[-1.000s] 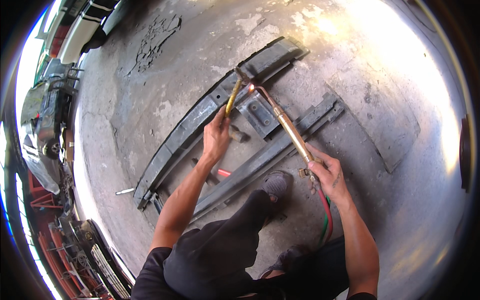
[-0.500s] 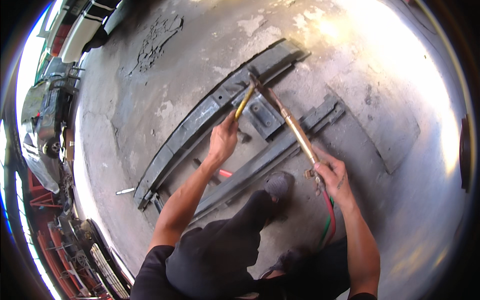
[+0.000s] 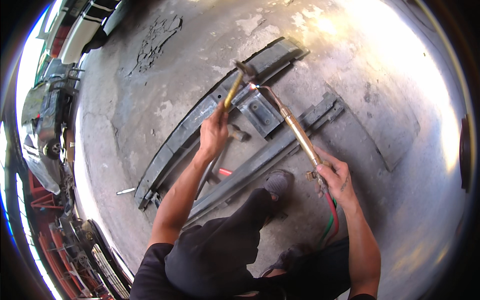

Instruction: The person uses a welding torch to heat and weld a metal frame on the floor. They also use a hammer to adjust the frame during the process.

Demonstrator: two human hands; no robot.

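Note:
My left hand (image 3: 214, 131) is closed around the yellow handle of a hammer (image 3: 232, 93). The blurred hammer head is over a curved dark grey metal beam (image 3: 172, 137) on the floor. My right hand (image 3: 337, 176) grips a brass gas torch (image 3: 298, 131) near its valves. Red and green hoses run back from it. At the torch's bent tip a small bright glow (image 3: 254, 86) shows, where a bracket plate (image 3: 257, 112) meets the curved beam. A straighter metal beam (image 3: 262, 162) lies closer to me, on the other side of that plate.
Between the beams lies a second hammer (image 3: 239, 133) with a red handle end. My shoe (image 3: 278, 184) is beside the straighter beam. A small pale rod (image 3: 125, 191) lies past the curved beam's left end. Vehicles and car parts (image 3: 55, 145) line the left side.
My left hand has shifted left and the hammer head has come up and left from beside the torch tip. A bright glow now shows there. The torch has hardly moved.

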